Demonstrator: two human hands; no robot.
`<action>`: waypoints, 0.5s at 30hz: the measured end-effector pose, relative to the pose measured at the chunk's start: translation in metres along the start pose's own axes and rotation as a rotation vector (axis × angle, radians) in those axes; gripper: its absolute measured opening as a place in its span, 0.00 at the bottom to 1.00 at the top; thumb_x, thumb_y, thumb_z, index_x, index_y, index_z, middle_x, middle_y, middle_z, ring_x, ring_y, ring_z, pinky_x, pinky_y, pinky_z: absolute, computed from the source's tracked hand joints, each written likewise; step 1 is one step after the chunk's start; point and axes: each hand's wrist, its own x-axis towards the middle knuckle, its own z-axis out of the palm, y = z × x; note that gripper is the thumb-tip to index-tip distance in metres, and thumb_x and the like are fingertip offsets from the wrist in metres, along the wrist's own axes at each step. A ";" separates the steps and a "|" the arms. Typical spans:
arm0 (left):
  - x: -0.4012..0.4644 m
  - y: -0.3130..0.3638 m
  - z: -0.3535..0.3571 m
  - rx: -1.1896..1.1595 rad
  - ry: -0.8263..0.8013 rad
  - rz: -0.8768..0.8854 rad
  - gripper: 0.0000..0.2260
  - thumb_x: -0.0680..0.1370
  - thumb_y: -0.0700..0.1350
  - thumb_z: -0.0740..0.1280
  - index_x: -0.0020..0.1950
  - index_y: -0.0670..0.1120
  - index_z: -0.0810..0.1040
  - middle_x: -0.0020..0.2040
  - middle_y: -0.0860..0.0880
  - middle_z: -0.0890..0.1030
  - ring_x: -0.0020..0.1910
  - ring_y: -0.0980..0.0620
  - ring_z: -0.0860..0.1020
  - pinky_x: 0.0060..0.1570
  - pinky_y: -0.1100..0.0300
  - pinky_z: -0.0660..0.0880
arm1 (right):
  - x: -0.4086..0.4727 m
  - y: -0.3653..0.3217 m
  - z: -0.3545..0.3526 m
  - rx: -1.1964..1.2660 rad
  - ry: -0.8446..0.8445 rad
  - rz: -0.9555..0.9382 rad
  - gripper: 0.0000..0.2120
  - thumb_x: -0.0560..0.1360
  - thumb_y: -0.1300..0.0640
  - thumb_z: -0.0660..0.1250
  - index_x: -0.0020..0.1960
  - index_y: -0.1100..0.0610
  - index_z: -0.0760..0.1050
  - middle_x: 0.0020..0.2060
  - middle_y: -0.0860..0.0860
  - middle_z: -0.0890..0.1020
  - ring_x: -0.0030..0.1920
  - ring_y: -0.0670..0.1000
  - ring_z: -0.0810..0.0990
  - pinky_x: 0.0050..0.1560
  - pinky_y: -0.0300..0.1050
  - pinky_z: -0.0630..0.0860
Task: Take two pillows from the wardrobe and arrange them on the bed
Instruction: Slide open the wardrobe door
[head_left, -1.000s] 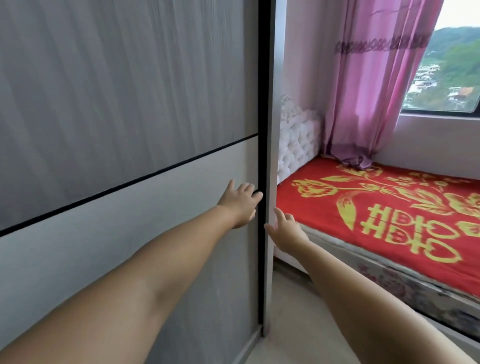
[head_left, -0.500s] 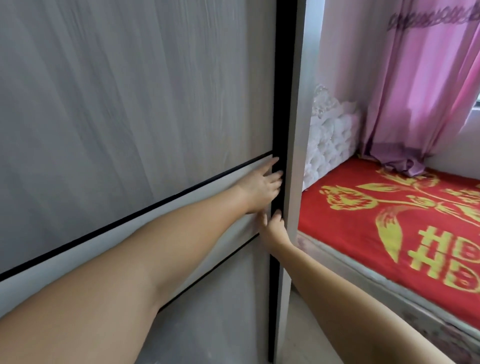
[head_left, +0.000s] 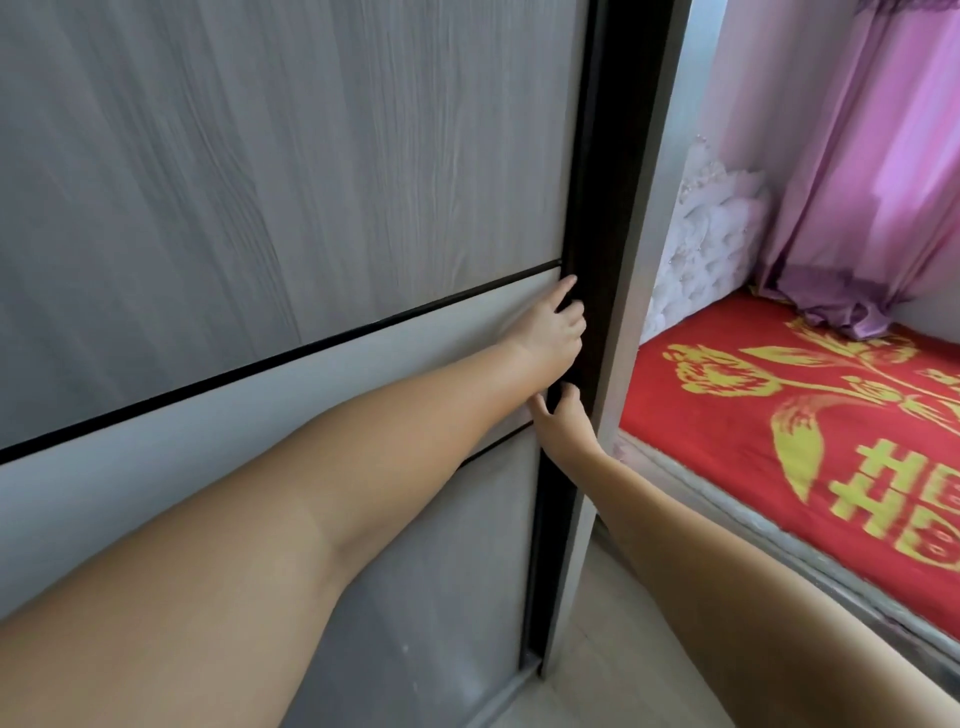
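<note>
Your left hand (head_left: 553, 332) grips the dark right edge of the grey wardrobe door (head_left: 311, 182), fingers curled round the strip and the forefinger lying straighter up the panel. Your right hand (head_left: 563, 423) sits just beneath it, thumb on the door face and fingers hooked over the same edge. The bed (head_left: 753, 525), under a red and gold cover (head_left: 727, 415), lies right of the wardrobe, below a pink curtain (head_left: 857, 182).

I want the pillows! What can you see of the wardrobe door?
The wardrobe door is a tall grey wood-grain panel with a paler band across it, thin black lines and a black right edge. It stands upright, no inside showing. The left hand and right hand curl fingers on that edge.
</note>
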 end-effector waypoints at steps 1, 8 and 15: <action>-0.010 0.000 0.002 -0.006 0.001 -0.008 0.23 0.79 0.49 0.63 0.72 0.43 0.66 0.75 0.42 0.64 0.76 0.42 0.56 0.74 0.38 0.43 | -0.008 -0.003 0.006 0.006 -0.009 -0.002 0.38 0.77 0.39 0.59 0.77 0.60 0.50 0.74 0.58 0.62 0.72 0.58 0.66 0.67 0.52 0.67; -0.104 0.002 0.017 -0.039 -0.009 -0.079 0.21 0.78 0.46 0.65 0.70 0.42 0.69 0.73 0.42 0.66 0.75 0.42 0.57 0.74 0.39 0.44 | -0.071 -0.023 0.057 -0.039 -0.089 -0.042 0.35 0.78 0.42 0.60 0.76 0.59 0.53 0.73 0.58 0.63 0.69 0.58 0.68 0.63 0.51 0.69; -0.210 -0.002 0.049 -0.080 0.002 -0.145 0.14 0.78 0.39 0.63 0.64 0.42 0.74 0.69 0.42 0.71 0.73 0.42 0.60 0.73 0.40 0.40 | -0.136 -0.046 0.105 -0.266 -0.252 -0.194 0.29 0.79 0.42 0.58 0.73 0.58 0.60 0.64 0.58 0.74 0.60 0.58 0.76 0.58 0.56 0.76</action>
